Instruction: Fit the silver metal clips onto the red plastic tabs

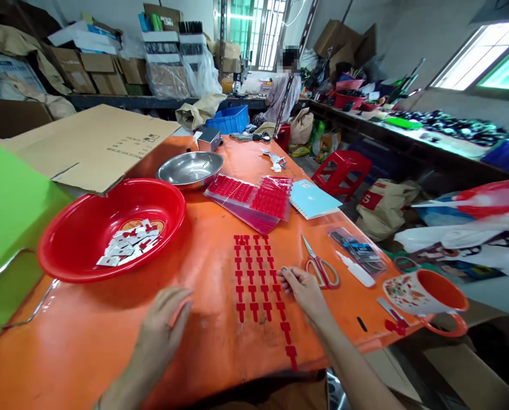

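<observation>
Several small red T-shaped stickers [257, 277] lie in rows on the orange table [211, 336]. My right hand [304, 290] rests at the right edge of those rows, its fingers curled in a pinch at one sticker. My left hand [165, 326] lies flat on the table to the left of the rows, fingers together, holding nothing. A red basin [111, 228] at the left holds several white and red backing scraps [129, 242]. Clear bags of red sticker sheets [254, 199] lie beyond the rows.
Red-handled scissors [320, 265], a white glue bottle [355, 269], a packet [357, 247], an orange-lined mug [425, 296] and a blue notebook [312, 199] sit to the right. A steel bowl [191, 168] and flat cardboard [92, 145] lie behind. Another person [285, 91] sits far back.
</observation>
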Action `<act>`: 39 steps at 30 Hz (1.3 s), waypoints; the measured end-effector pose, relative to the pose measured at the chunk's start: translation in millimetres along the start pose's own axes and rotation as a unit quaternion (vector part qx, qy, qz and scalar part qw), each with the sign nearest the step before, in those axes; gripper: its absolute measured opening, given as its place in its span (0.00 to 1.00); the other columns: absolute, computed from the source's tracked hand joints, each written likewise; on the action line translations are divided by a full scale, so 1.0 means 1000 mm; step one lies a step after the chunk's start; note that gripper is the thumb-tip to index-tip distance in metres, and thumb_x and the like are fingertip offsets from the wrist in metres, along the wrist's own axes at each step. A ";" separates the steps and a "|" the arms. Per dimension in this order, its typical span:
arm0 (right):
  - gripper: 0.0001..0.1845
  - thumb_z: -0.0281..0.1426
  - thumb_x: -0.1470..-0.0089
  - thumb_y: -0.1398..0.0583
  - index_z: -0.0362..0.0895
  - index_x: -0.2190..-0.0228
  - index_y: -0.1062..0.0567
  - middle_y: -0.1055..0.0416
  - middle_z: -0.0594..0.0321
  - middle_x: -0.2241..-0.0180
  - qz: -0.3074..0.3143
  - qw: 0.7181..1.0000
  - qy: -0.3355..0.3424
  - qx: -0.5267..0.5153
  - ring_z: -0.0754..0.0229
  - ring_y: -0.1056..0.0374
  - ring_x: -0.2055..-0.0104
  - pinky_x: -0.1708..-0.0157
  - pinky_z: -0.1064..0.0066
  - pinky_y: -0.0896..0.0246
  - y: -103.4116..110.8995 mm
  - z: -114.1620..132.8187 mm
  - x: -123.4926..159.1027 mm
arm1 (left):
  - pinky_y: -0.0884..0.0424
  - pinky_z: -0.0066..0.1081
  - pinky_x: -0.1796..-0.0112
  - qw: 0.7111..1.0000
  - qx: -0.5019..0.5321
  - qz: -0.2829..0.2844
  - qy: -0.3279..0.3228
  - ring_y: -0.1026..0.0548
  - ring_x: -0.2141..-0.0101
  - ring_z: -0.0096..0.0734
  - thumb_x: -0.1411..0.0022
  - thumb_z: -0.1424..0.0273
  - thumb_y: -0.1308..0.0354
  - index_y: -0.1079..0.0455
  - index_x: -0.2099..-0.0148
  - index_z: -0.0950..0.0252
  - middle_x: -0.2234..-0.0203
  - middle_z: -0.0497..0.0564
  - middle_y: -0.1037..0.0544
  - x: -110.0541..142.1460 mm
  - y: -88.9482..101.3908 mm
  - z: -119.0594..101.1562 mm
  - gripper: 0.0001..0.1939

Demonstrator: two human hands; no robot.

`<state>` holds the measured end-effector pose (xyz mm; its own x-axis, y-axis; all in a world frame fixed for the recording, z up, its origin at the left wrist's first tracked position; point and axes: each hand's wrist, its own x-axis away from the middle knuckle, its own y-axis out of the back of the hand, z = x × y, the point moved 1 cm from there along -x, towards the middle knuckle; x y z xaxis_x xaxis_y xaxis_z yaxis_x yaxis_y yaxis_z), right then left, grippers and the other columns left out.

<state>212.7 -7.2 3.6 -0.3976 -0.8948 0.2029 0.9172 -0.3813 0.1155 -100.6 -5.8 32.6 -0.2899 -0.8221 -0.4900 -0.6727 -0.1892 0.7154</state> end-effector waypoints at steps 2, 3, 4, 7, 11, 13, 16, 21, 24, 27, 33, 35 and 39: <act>0.26 0.53 0.61 0.37 0.41 0.77 0.24 0.31 0.64 0.80 -0.008 1.000 0.009 0.021 0.65 0.39 0.79 0.80 0.74 0.43 0.007 0.003 -0.007 | 0.25 0.32 0.61 0.999 0.019 0.040 -0.001 0.25 0.62 0.35 0.37 0.70 0.48 0.28 0.57 0.61 0.64 0.53 0.23 0.022 -0.015 -0.003 0.09; 0.26 0.53 0.62 0.37 0.41 0.78 0.25 0.32 0.64 0.81 -0.012 0.999 0.010 0.035 0.65 0.39 0.80 0.81 0.74 0.43 0.011 0.004 -0.010 | 0.25 0.32 0.61 0.998 0.023 0.054 0.000 0.24 0.62 0.34 0.36 0.70 0.48 0.28 0.57 0.61 0.64 0.53 0.23 0.032 -0.021 -0.003 0.09; 0.26 0.54 0.62 0.37 0.41 0.78 0.26 0.33 0.65 0.81 -0.014 0.999 0.010 0.050 0.65 0.40 0.80 0.82 0.74 0.44 0.015 0.004 -0.013 | 0.25 0.32 0.61 0.998 0.024 0.065 0.001 0.25 0.61 0.34 0.36 0.70 0.49 0.28 0.57 0.61 0.63 0.54 0.23 0.041 -0.026 -0.004 0.10; 0.24 0.52 0.60 0.38 0.42 0.78 0.29 0.36 0.67 0.84 -0.008 0.995 0.016 0.093 0.65 0.41 0.82 0.83 0.74 0.45 0.022 0.000 -0.019 | 0.25 0.34 0.56 0.996 0.014 0.092 -0.014 0.26 0.56 0.34 0.35 0.70 0.49 0.28 0.54 0.61 0.59 0.54 0.24 0.059 -0.036 -0.010 0.11; 0.19 0.47 0.52 0.43 0.43 0.75 0.28 0.31 0.63 0.79 0.010 0.981 0.090 0.175 0.60 0.36 0.76 0.76 0.69 0.39 0.019 -0.008 -0.015 | 0.28 0.42 0.51 0.986 -0.021 0.161 -0.045 0.31 0.47 0.41 0.36 0.69 0.47 0.30 0.49 0.60 0.50 0.55 0.27 0.066 -0.046 -0.025 0.14; 0.17 0.43 0.48 0.45 0.43 0.72 0.26 0.27 0.59 0.73 0.014 0.963 0.146 0.225 0.57 0.32 0.70 0.68 0.66 0.36 0.014 -0.012 -0.008 | 0.30 0.47 0.49 0.978 -0.038 0.196 -0.056 0.36 0.42 0.44 0.38 0.69 0.46 0.32 0.45 0.59 0.45 0.54 0.30 0.067 -0.052 -0.030 0.18; 0.14 0.39 0.45 0.47 0.43 0.68 0.26 0.26 0.56 0.68 0.016 0.929 0.228 0.291 0.54 0.31 0.63 0.59 0.61 0.36 0.007 -0.018 0.001 | 0.35 0.50 0.46 0.971 -0.041 0.230 -0.060 0.43 0.39 0.46 0.39 0.70 0.45 0.36 0.41 0.57 0.42 0.54 0.34 0.068 -0.059 -0.033 0.23; 0.17 0.38 0.43 0.48 0.42 0.58 0.27 0.28 0.51 0.57 0.006 0.883 0.318 0.346 0.50 0.33 0.52 0.50 0.54 0.38 0.003 -0.042 0.005 | 0.40 0.53 0.43 0.963 0.033 0.267 0.004 0.45 0.38 0.46 0.39 0.71 0.44 0.34 0.43 0.55 0.42 0.52 0.34 0.066 -0.056 -0.034 0.22; 0.20 0.39 0.42 0.48 0.40 0.54 0.29 0.29 0.48 0.53 0.003 0.865 0.345 0.363 0.49 0.36 0.49 0.47 0.51 0.40 0.002 -0.058 0.005 | 0.43 0.52 0.41 0.953 0.164 0.221 0.125 0.41 0.39 0.44 0.40 0.70 0.44 0.33 0.44 0.55 0.42 0.53 0.34 0.056 -0.048 -0.030 0.21; 0.21 0.40 0.42 0.48 0.39 0.54 0.29 0.29 0.48 0.53 -0.005 0.858 0.362 0.365 0.48 0.36 0.48 0.47 0.50 0.41 0.002 -0.066 0.004 | 0.43 0.47 0.41 0.873 0.357 0.040 0.328 0.35 0.43 0.43 0.42 0.68 0.41 0.34 0.44 0.60 0.44 0.57 0.32 0.034 -0.031 -0.012 0.23; 0.20 0.41 0.41 0.48 0.40 0.58 0.26 0.28 0.49 0.55 -0.018 0.859 0.365 0.360 0.49 0.34 0.50 0.49 0.50 0.39 0.003 -0.068 0.002 | 0.28 0.48 0.53 0.592 0.590 -0.226 0.500 0.26 0.54 0.47 0.39 0.66 0.43 0.36 0.46 0.64 0.50 0.62 0.30 -0.029 0.036 0.042 0.19; 0.20 0.41 0.42 0.48 0.40 0.59 0.26 0.28 0.49 0.55 -0.021 0.856 0.372 0.359 0.49 0.34 0.50 0.49 0.50 0.38 0.003 -0.070 0.001 | 0.26 0.52 0.57 0.546 0.613 -0.247 0.515 0.26 0.54 0.51 0.38 0.63 0.46 0.36 0.47 0.66 0.53 0.63 0.29 -0.046 0.055 0.055 0.19; 0.19 0.41 0.42 0.48 0.41 0.61 0.25 0.27 0.49 0.56 -0.028 0.847 0.389 0.361 0.49 0.33 0.51 0.50 0.49 0.37 0.003 -0.074 -0.002 | 0.24 0.51 0.62 0.518 0.612 -0.259 0.538 0.24 0.58 0.47 0.36 0.71 0.49 0.35 0.48 0.66 0.60 0.59 0.25 -0.062 0.063 0.072 0.14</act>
<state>218.2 -23.6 -69.0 -0.0461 -0.8691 -0.4925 0.5311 -0.4389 0.7248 -173.9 71.8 72.3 0.2503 -0.7795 0.5742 -0.5887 -0.5934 -0.5490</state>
